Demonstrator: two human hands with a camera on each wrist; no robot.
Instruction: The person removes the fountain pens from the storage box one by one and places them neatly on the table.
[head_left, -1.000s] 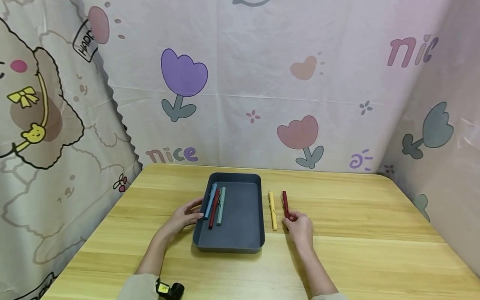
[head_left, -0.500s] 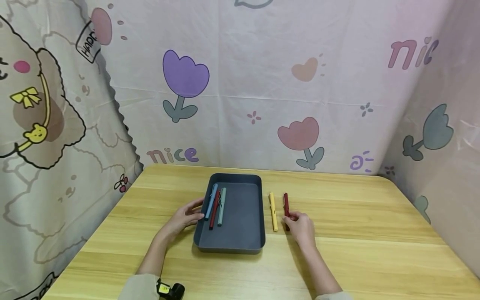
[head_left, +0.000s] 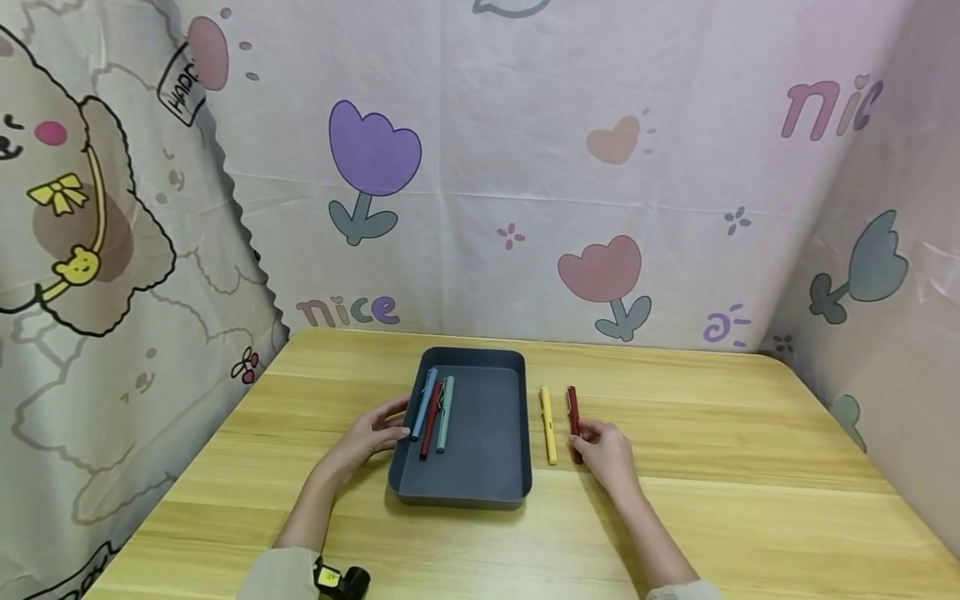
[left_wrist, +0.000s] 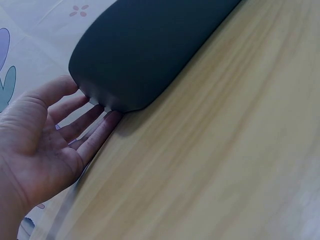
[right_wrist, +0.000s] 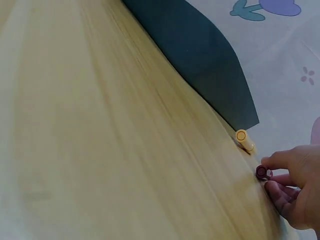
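Note:
A dark grey tray (head_left: 487,433) sits on the table. Inside it, along the left side, lie a blue pen (head_left: 424,406), a red pen (head_left: 431,421) and a light green pen (head_left: 446,414). My left hand (head_left: 372,429) touches the tray's left wall; in the left wrist view its extended fingertips (left_wrist: 114,116) rest against the outer side. Right of the tray, a yellow pen (head_left: 548,425) lies on the wood. Beside it, my right hand (head_left: 609,457) pinches a dark red pen (head_left: 573,408) between thumb and fingers. That pen's round end (right_wrist: 261,172) faces the right wrist camera.
The wooden table (head_left: 750,433) extends beyond both arms. Its far edge meets a printed cloth backdrop (head_left: 495,167), and more cloth hangs at the sides. A small black camera device (head_left: 341,578) is strapped to the left wrist.
My right hand has shifted slightly rightward at the dark red pen, and the pen's near end now shows past the fingers. My left hand stays on the tray. The head view has drifted slightly.

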